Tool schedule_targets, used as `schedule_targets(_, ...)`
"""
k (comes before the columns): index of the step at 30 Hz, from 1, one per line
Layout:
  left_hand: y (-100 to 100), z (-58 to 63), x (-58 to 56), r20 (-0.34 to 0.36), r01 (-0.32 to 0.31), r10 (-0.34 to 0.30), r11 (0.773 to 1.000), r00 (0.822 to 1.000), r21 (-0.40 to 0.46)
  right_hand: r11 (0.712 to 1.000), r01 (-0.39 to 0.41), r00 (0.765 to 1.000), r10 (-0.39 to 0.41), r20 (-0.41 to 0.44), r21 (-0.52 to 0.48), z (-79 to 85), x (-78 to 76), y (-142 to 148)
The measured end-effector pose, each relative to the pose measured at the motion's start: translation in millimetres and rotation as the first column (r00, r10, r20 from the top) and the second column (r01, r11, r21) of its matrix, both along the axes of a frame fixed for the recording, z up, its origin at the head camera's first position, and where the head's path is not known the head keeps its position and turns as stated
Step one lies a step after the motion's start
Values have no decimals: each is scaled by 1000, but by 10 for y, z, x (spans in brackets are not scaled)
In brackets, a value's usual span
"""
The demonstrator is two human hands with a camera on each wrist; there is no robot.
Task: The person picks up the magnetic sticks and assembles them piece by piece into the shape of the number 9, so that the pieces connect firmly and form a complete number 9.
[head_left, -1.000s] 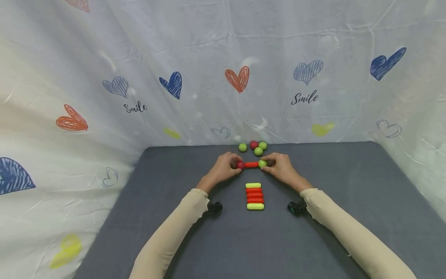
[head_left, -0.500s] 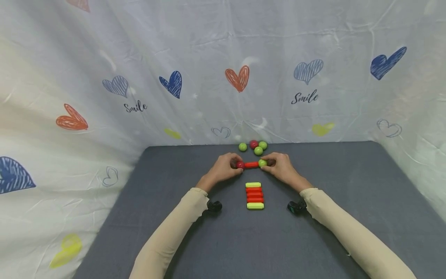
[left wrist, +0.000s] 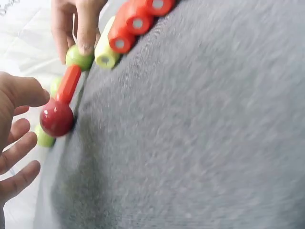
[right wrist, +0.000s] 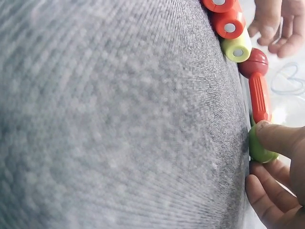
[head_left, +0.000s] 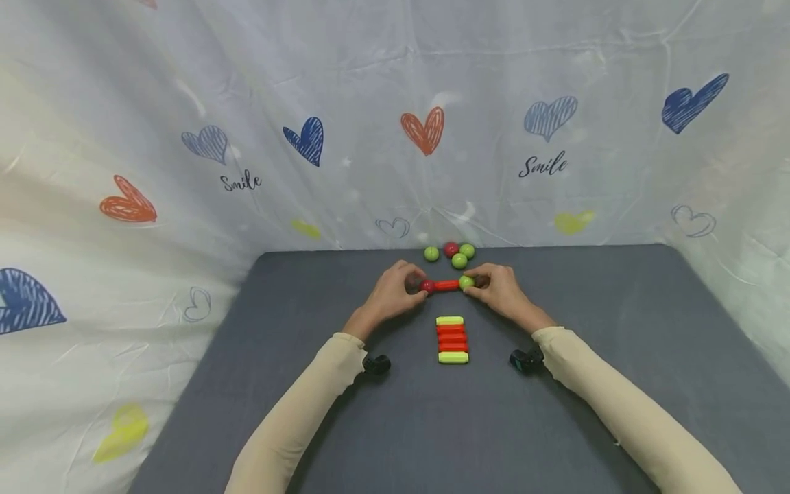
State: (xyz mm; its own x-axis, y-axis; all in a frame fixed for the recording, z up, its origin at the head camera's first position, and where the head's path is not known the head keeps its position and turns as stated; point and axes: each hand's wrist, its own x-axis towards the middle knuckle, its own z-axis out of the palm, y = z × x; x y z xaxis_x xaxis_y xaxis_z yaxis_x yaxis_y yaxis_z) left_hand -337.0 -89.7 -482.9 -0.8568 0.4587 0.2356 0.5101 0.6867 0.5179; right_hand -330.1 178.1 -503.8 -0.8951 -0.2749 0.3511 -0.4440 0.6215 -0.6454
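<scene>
A red stick (head_left: 447, 285) lies between a glossy red ball (head_left: 427, 287) and a green ball (head_left: 466, 282), joined end to end in a line. My right hand (head_left: 503, 291) pinches the green ball, its thumb (right wrist: 276, 138) on the near side. At the other end, my left hand (head_left: 390, 293) is right beside the red ball; its fingers (left wrist: 21, 145) are spread apart in the left wrist view, with the thumb tip close to the ball. Nearer to me, several red and pale yellow sticks (head_left: 452, 338) lie side by side, round silver spots on their ends.
Behind the joined piece, a lone green ball (head_left: 431, 254) sits left of a small cluster: a red ball (head_left: 451, 249) and two green balls (head_left: 459, 261). A white curtain (head_left: 358, 185) printed with hearts hangs at the back edge of the grey cloth-covered table (head_left: 401, 425).
The left fingers, earlier around the red ball, have loosened and drawn slightly leftward off it. The right hand keeps its pinch on the green ball. The whole head view has shifted a little.
</scene>
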Motion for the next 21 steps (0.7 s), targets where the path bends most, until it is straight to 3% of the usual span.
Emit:
schedule_targets(5, 64, 71, 140, -4, 107, -107, 994, 994, -25, 1000, 0, 1000, 0, 6, 0, 18, 0, -4)
schedule_targets(10, 207, 112, 242, 67, 200, -193, 974, 979, -104, 1000, 8, 1000, -8, 13, 7, 29, 2, 4)
schedule_targets(15, 341, 135, 274, 165, 260, -234, 952, 958, -159, 1000, 14, 1000, -14, 23, 2, 39, 4, 5)
schedule_targets(21, 404, 114, 258, 201, 298, -260, 937, 944, -184, 1000, 19, 1000, -19, 19, 0, 39, 4, -4)
